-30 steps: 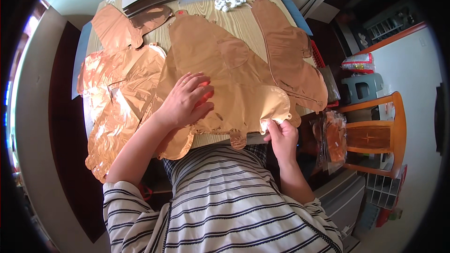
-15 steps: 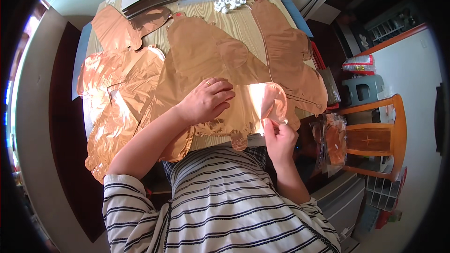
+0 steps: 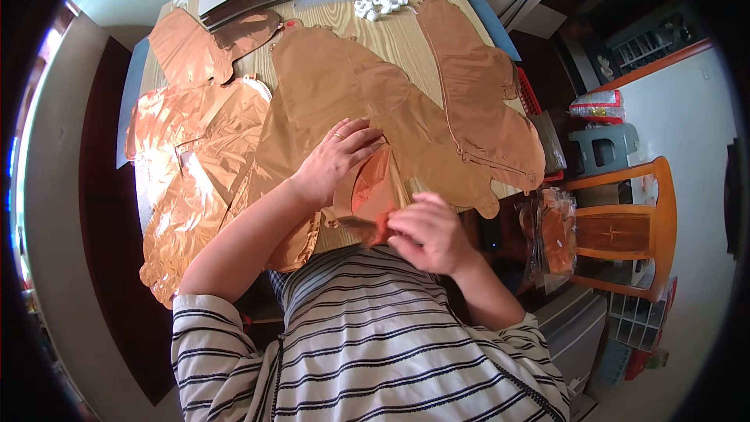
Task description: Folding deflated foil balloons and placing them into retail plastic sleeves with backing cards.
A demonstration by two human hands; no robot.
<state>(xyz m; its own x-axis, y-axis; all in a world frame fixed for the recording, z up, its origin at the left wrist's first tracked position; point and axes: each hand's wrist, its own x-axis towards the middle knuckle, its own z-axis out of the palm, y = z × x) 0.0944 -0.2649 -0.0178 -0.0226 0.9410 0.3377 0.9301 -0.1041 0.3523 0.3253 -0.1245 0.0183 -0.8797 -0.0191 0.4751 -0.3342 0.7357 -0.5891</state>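
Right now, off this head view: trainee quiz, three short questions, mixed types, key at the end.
1. True or false: the left hand wears a ring.

2. Multiple choice: where do the small white pieces lie?
A) On the seat of a chair
B) On the table
C) On the striped shirt

3. Short answer: what shows between the left hand and the right hand?

Key:
1. True.
2. B.
3. A folded-over part of the copper-coloured foil.
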